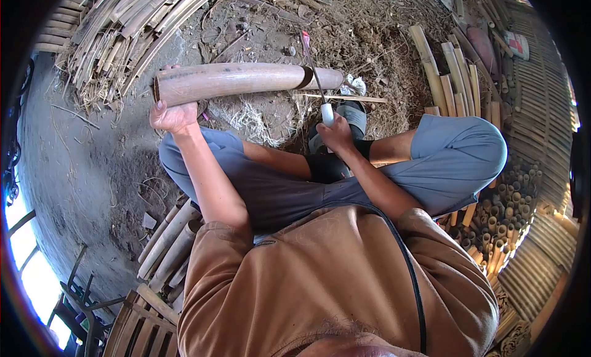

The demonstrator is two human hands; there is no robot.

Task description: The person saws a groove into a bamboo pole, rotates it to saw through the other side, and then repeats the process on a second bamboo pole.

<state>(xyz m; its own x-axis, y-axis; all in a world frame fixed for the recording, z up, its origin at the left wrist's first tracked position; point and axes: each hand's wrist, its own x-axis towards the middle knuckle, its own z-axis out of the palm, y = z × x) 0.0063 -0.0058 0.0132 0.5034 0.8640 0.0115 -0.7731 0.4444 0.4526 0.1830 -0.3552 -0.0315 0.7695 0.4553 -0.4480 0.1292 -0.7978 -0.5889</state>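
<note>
A thick bamboo pole point(231, 81) lies crosswise in front of me, its open end at the left. Under and around that end my left hand point(177, 116) is wrapped, with some fingers hidden behind the pole. My right hand point(337, 134) grips the pale handle of a long thin blade point(316, 71). The blade crosses the pole near its right end, beside a dark gap between the long part and a short end piece point(329, 79). Whether the two parts still join is unclear. A thin bamboo strip point(363, 99) lies just below the short piece.
Split bamboo strips point(126, 34) are heaped at the upper left. Upright bamboo pieces point(458, 80) stand at the right, above many stacked short tubes point(502, 224). Thick poles point(169, 246) lie at the lower left by a slatted wooden seat point(138, 332). My crossed legs are close below the pole.
</note>
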